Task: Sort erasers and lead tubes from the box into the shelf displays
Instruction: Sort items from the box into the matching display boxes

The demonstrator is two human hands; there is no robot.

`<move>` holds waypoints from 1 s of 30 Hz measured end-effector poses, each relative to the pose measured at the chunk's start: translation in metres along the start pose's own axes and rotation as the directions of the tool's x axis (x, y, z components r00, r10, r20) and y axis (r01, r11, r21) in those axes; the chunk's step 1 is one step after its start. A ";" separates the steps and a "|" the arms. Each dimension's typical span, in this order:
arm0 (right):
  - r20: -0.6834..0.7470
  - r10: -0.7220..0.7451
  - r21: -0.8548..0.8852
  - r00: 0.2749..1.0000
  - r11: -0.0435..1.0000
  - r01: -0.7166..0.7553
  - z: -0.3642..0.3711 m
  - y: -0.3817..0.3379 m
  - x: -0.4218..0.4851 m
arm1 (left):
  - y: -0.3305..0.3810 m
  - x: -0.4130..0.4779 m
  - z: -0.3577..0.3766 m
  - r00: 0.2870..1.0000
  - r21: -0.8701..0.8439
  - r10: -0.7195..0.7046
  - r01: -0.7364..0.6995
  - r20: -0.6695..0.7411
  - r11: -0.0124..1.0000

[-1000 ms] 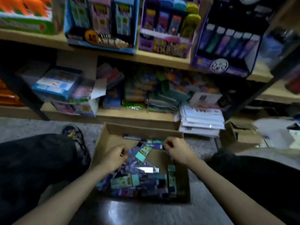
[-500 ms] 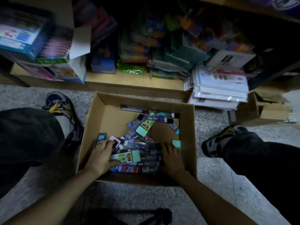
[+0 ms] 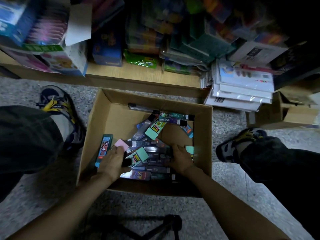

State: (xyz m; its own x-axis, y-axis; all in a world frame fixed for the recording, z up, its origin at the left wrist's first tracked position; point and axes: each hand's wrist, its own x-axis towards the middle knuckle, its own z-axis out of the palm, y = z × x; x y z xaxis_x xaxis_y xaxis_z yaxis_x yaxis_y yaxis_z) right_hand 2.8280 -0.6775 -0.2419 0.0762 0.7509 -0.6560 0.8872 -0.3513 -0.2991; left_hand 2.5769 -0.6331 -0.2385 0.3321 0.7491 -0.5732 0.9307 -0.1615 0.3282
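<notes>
1. The left hand lies palm down on the pile in the lower left of the cardboard box. Its fingers bend over a pink eraser and a dark item. I cannot tell whether it grips either one.
2. The right hand lies palm down on the right side of the pile, with its fingers dug among the dark lead tubes. The picture does not show whether it holds anything or is loose.
3. The box is plain brown corrugated card, open at the top, and stands on the speckled stone floor at the centre of the frame.
4. Inside it, slim glossy tubes lie flat and crisscrossed. Two long ones sit near the upper right corner.
5. A mint-green eraser, a blunt block in a printed paper sleeve, lies tilted at the upper middle of the pile. A second one lies between the hands.
6. A long teal pack leans along the left wall, touching the left hand.
7. Above the box runs a low wooden shelf crowded with blurred, colourful packets.
8. A stack of white, plastic-wrapped flat packs overhangs the shelf at the upper right.
9. Shoes with yellow laces flank the box.
</notes>
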 end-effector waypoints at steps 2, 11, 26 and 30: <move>0.035 -0.002 -0.044 0.999 0.999 0.003 -0.002 0.002 -0.002 | -0.001 -0.001 0.001 1.000 -0.025 0.017 -0.017 0.019 1.000; 0.107 -0.034 0.026 0.994 0.999 0.031 0.001 -0.001 -0.010 | -0.002 -0.006 -0.003 0.994 -0.014 0.075 -0.074 0.079 0.997; 0.030 -0.055 0.483 0.998 0.875 0.033 -0.005 -0.002 -0.022 | 0.001 -0.002 -0.012 0.996 -0.432 -0.014 -0.023 -0.084 0.901; 0.001 -0.003 0.660 1.000 0.751 0.001 -0.024 -0.003 -0.027 | 0.015 0.004 -0.022 0.994 -0.641 -0.051 -0.024 -0.097 0.767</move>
State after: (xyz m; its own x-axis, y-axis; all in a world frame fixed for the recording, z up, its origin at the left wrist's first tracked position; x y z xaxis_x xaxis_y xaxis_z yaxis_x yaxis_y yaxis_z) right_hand 2.8344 -0.6838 -0.2065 0.0732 0.7511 -0.6561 0.3665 -0.6321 -0.6828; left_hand 2.5886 -0.6180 -0.2191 0.2682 0.8153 -0.5132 0.6076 0.2702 0.7468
